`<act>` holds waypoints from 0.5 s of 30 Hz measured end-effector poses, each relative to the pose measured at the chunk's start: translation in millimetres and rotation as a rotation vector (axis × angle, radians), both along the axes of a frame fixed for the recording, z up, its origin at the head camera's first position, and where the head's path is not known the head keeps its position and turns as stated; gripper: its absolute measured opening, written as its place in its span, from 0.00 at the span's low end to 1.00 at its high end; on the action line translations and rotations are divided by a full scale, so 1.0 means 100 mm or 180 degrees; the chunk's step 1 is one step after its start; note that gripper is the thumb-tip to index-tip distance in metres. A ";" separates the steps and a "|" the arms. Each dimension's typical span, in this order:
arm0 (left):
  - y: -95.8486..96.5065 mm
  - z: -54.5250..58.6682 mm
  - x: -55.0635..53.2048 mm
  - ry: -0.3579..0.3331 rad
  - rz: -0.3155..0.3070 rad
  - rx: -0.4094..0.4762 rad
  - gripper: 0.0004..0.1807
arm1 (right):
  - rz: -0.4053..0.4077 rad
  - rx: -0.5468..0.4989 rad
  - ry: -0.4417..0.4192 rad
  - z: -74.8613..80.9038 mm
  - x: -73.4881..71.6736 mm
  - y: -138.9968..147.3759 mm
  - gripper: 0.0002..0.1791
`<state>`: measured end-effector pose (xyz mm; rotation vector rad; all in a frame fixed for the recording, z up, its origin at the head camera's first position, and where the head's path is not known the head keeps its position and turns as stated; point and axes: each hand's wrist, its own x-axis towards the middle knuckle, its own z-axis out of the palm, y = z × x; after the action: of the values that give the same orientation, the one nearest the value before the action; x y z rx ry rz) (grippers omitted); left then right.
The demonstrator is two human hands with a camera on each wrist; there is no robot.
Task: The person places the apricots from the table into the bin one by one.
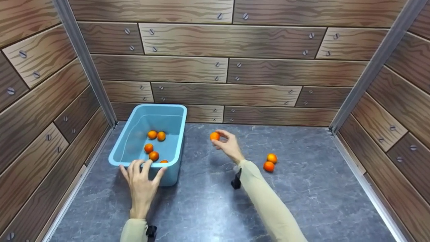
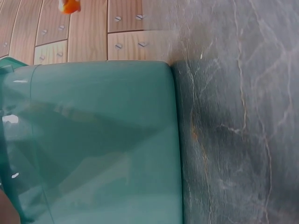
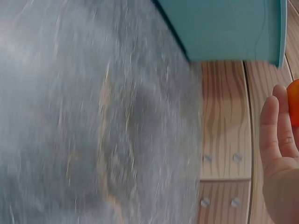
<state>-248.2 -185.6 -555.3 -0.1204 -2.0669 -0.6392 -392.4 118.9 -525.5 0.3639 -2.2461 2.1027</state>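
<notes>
My right hand (image 1: 230, 145) pinches a tangerine (image 1: 214, 136) between thumb and fingertips, held above the floor to the right of a light blue plastic bin (image 1: 181, 141). In the right wrist view part of that tangerine (image 3: 293, 102) shows at the right edge beside the fingers (image 3: 270, 126). My left hand (image 1: 142, 183) grips the bin's near rim, fingertips over the edge and thumb spread along the outside. Several tangerines (image 1: 148, 148) lie on the bin's bottom, one partly hidden behind the near rim. The left wrist view shows mostly the bin's outer wall (image 2: 103, 130).
Two more tangerines (image 1: 269, 166) lie touching each other on the grey marbled floor (image 1: 208, 201), right of my right forearm. Wood-patterned walls (image 1: 228, 70) enclose the space at the back and both sides, with metal strips at the corners.
</notes>
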 end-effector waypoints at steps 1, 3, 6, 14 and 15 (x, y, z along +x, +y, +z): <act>0.00 0.01 0.00 0.0001 -0.0007 0.0003 0.28 | 0.0030 -0.0020 0.0013 0.02 0.00 -0.06 0.26; 0.00 0.02 0.00 -0.0017 -0.0014 0.0011 0.29 | 0.0137 -0.0002 0.0038 0.08 0.03 -0.16 0.26; -0.01 0.03 0.00 -0.0018 -0.0019 0.0025 0.29 | 0.0313 0.0072 0.0104 0.14 0.05 -0.33 0.26; -0.01 0.01 0.00 0.0014 0.0014 -0.0027 0.28 | 0.0503 0.0413 0.0342 0.26 0.09 -0.70 0.23; 0.00 0.00 0.00 0.0026 0.0011 -0.0026 0.28 | 0.0505 0.0433 0.0376 0.28 0.09 -0.74 0.23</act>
<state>-248.6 -186.1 -555.0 -0.1238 -2.0616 -0.6274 -383.3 44.7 -497.2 0.6755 -2.3684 1.9423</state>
